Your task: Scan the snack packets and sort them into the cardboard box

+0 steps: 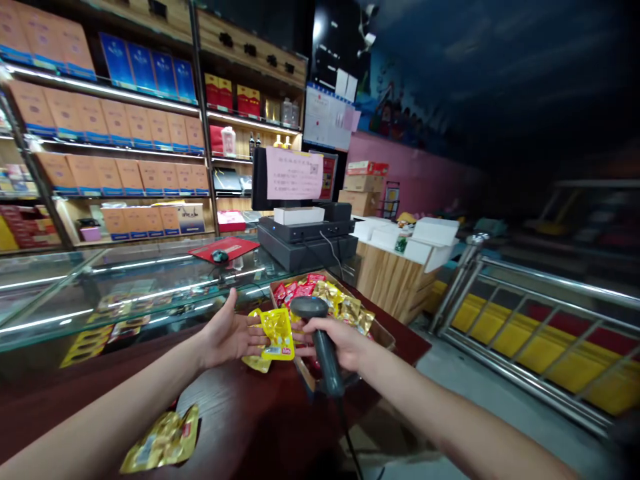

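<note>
Lower left of the frame: one gold packet [163, 440] on a dark red counter [240, 427]; near centre, one yellow packet [277, 332] against the outspread fingers of the left hand [227, 339] (thumb raised, clear of it), and one dark scanner [327, 360] gripped in the right hand [343, 340]. Just beyond: one cardboard box [384, 339] of red and gold packets [340, 299], partly hidden by scanner and right hand. Farther: mouse [219, 256] on red mat [240, 247], left of centre; monitor [259, 179] bearing pink sheet [294, 177], upper centre; stocked shelves [135, 97], upper left.
</note>
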